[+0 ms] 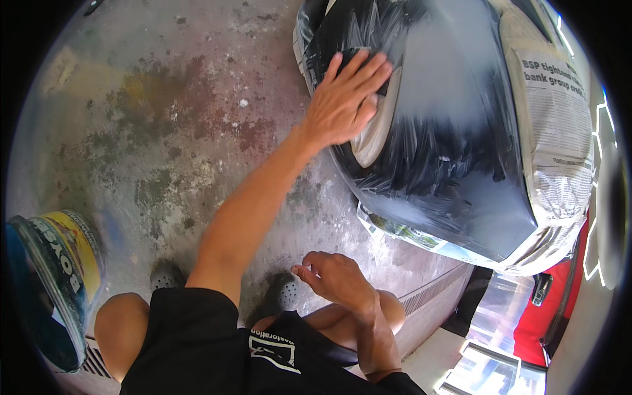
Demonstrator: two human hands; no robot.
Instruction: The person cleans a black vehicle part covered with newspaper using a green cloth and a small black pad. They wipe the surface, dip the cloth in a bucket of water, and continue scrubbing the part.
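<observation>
My left hand (349, 99) lies flat on a curved car body panel (454, 138), likely a bumper, with its fingers stretched out. The panel is black with cloudy grey patches and pale streaks. A dark patch shows around the fingertips; whether it is a sheet under them or part of the panel I cannot tell. Beneath the palm and thumb runs a long beige, masked-looking strip (373, 143). My right hand (337, 282) hovers by my right knee, away from the panel. Its fingers are loosely curled, and nothing shows in them.
Newspaper masking (556, 125) covers the car along the panel's right side. A teal bucket (72, 263) with a yellow label stands at my left. The concrete floor (197, 131) is stained, with a slotted drain grate (434, 289) on the right. Something red (553, 309) stands at lower right.
</observation>
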